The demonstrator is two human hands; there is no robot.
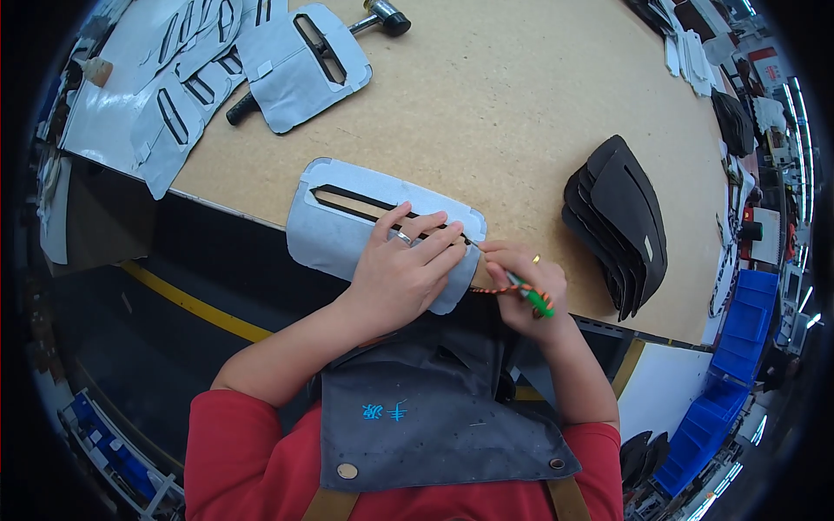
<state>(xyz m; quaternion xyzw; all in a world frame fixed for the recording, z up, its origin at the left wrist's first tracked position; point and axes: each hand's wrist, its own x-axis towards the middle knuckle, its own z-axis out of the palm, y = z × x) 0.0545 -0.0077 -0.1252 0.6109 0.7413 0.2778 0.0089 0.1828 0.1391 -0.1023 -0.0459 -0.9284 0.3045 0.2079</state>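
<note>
A: Where did your panel point(326, 241) lie from your hands?

B: Right under your left hand point(407, 271), at the near edge of the table point(486, 95), and to the left of your right hand point(554, 282). Its long axis sloped from far left to near right, so its right end lay toward your right fingers.

A: And your slot point(330, 196)?

B: It ran along that axis. Your tool point(540, 304) pointed at its right end, which your right hand was nearer to; whether the tip touched, I couldn't tell.

A: Your grips?

B: Your left palm was down, fingers stretched flat across the panel, clasping nothing. Your right fingers were pinched around the tool, green at the butt, with a twisted orange-and-black cord point(486, 291) beside it.

A: The materials?

B: Your panel looked pale, matte and thin, round-cornered, its slot rimmed in black. The table was smooth and tan. To your right, dark curved pieces point(618, 217) leaned in a layered stack; beyond your panel, another pale sheet point(276, 74) covered part of a hammer point(389, 19).
</note>
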